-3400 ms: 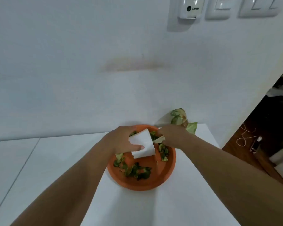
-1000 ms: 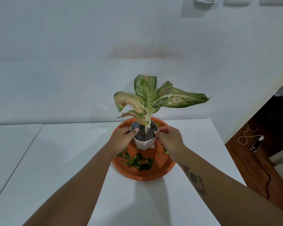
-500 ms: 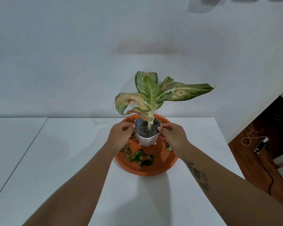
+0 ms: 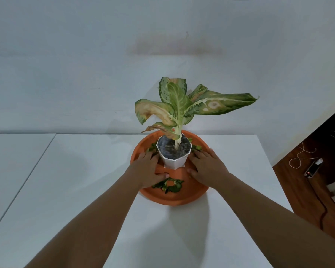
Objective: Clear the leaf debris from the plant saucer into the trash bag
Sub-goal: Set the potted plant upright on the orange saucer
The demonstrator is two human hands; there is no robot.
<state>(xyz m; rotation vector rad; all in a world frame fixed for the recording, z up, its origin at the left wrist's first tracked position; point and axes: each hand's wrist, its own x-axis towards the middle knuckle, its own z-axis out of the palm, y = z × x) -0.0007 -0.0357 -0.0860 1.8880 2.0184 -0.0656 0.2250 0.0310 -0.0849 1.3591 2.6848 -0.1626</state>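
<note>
resting flat and spread, left hand (image 4: 147,169) and right hand (image 4: 207,169) flank green leaf debris (image 4: 167,185) in orange saucer (image 4: 174,198).

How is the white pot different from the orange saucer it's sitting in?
The white pot is tall, narrow and faceted; the orange saucer is wide, shallow and round. The pot holds soil and an upright plant; the saucer holds loose leaf debris. The pot stands inside the saucer, which rests on the table. Both are open-topped.
</note>
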